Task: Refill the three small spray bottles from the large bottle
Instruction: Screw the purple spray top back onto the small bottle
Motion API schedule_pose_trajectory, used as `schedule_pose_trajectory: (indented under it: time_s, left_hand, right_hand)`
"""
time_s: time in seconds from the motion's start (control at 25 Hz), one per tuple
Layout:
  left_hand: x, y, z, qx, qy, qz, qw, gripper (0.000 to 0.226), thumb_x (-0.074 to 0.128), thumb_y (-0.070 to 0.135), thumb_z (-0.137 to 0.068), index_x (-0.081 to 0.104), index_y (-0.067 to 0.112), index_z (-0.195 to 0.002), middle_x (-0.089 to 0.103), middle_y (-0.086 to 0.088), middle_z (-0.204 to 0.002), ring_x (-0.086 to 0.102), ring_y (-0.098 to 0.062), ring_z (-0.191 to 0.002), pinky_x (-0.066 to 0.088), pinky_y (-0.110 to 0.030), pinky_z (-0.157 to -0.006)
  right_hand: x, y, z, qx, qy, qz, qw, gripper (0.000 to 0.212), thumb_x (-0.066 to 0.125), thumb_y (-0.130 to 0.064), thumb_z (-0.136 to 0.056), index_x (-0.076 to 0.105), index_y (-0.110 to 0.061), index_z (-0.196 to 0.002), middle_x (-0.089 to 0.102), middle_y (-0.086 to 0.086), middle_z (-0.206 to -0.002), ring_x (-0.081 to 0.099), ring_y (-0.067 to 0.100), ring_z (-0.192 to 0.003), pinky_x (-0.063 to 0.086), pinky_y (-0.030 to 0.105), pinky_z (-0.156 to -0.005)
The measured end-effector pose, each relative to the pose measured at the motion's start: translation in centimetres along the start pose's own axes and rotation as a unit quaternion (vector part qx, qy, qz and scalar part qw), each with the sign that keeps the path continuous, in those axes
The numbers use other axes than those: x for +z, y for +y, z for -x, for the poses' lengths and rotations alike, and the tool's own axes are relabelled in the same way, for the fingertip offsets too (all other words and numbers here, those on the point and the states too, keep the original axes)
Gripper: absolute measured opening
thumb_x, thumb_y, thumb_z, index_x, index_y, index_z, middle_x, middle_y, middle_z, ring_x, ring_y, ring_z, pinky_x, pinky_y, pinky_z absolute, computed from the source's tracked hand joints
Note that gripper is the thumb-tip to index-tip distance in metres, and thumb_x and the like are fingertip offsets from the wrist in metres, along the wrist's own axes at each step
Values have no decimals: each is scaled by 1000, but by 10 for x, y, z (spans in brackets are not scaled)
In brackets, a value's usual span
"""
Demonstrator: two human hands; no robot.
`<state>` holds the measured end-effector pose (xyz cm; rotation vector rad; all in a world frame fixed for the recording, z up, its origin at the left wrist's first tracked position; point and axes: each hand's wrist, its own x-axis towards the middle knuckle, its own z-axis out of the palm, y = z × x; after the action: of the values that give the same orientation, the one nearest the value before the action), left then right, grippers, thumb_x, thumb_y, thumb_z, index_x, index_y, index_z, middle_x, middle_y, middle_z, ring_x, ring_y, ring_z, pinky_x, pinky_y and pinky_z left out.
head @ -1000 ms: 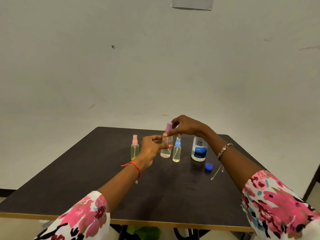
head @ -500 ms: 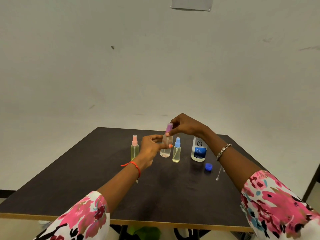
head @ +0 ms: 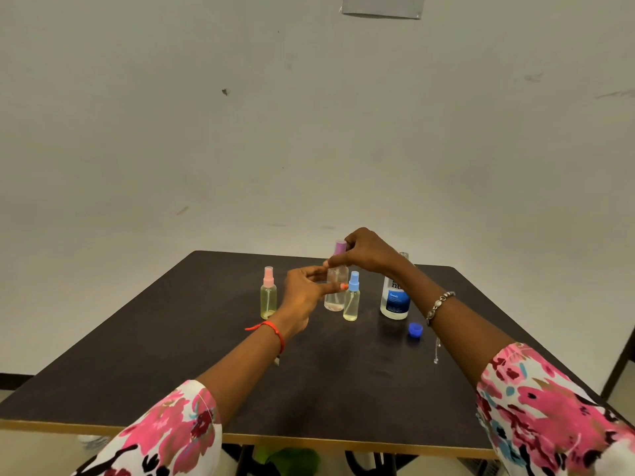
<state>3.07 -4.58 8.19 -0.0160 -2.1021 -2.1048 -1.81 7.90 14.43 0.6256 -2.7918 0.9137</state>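
Observation:
Three small spray bottles stand on the dark table (head: 171, 355). The pink-capped bottle (head: 268, 298) is at the left and holds yellowish liquid. The blue-capped bottle (head: 351, 298) stands right of centre. Between them is the clear purple-capped bottle (head: 335, 297). My left hand (head: 304, 293) grips its body. My right hand (head: 366, 250) pinches its purple spray top (head: 340, 247) from above. The large white bottle (head: 395, 298) with a blue label stands uncapped to the right, partly behind my right wrist.
A blue cap (head: 415, 329) lies on the table in front of the large bottle. A thin clear tube (head: 436, 350) lies to its right. A plain wall stands behind the table. Something green (head: 292, 458) sits under the table's near edge.
My right hand has shifted slightly up on the purple spray top. My left hand has stayed on the bottle's body.

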Motion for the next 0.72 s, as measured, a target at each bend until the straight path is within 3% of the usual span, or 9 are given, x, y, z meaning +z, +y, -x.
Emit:
schedule_pose_trajectory:
  time_s: [0.08, 0.24, 0.32, 0.4, 0.48, 0.56, 0.64, 0.72]
  left_hand:
    - [1, -1, 1, -1, 2, 6, 1000, 47, 77, 3, -67, 61, 5, -111, 66, -11, -110, 62, -21, -100, 51, -41, -94]
    - [-7, -4, -4, -11, 13, 6, 1000, 46, 78, 6, -66, 63, 7, -109, 66, -10, -113, 61, -26, -108, 50, -44, -96]
    - [-9, -6, -5, -10, 20, 3, 1000, 46, 78, 6, -65, 63, 7, -109, 66, -12, -114, 61, -27, -108, 48, -46, -98]
    - [-8, -6, -5, -3, 30, 3, 1000, 46, 79, 6, -65, 63, 6, -109, 67, -12, -113, 62, -26, -107, 49, -44, -97]
    - [-6, -7, -6, 10, 40, 8, 999, 47, 78, 6, -66, 63, 4, -110, 68, -12, -111, 64, -24, -102, 52, -35, -90]
    - [-7, -7, -4, 24, 50, 10, 998, 45, 77, 4, -67, 63, 2, -110, 68, -8, -104, 62, -17, -93, 51, -20, -75]
    - [-9, -10, -6, 28, 57, 6, 998, 44, 77, 2, -67, 63, 1, -109, 65, -6, -100, 60, -15, -91, 47, -13, -67]
    - [-11, -16, -8, 19, 62, 24, 998, 43, 75, 0, -69, 62, -1, -110, 66, -11, -106, 61, -18, -95, 48, -16, -73]
  right_hand:
    - [4, 1, -2, 1, -2, -2, 1000, 34, 74, -31, -72, 54, -5, -64, 47, 5, -57, 41, 12, -54, 32, 21, -53]
    - [-8, 1, 4, -31, -63, -45, 997, 29, 68, -23, -80, 68, 3, -94, 66, 14, -82, 55, 11, -68, 43, 17, -61]
    - [-6, 2, 7, -44, -51, -49, 997, 23, 67, -19, -81, 68, 1, -93, 66, 7, -76, 55, 11, -67, 44, 12, -58]
    - [3, 4, 6, -50, 4, -67, 997, 20, 71, -18, -77, 71, 0, -86, 66, 9, -71, 58, 18, -67, 46, 20, -63]
    - [14, 6, 4, -45, 70, -91, 992, 23, 74, -20, -73, 72, 1, -82, 69, 19, -76, 60, 28, -71, 47, 32, -68]
    - [23, 7, 4, -43, 110, -104, 987, 26, 76, -22, -71, 72, 2, -82, 69, 21, -77, 60, 25, -68, 46, 32, -66]
    - [30, 7, 6, -41, 111, -94, 988, 29, 75, -24, -72, 71, 0, -87, 70, 16, -80, 61, 19, -69, 46, 25, -63]
    - [36, 9, 6, -31, 59, -94, 993, 33, 75, -25, -73, 69, -1, -94, 70, 16, -87, 61, 16, -69, 48, 21, -62]
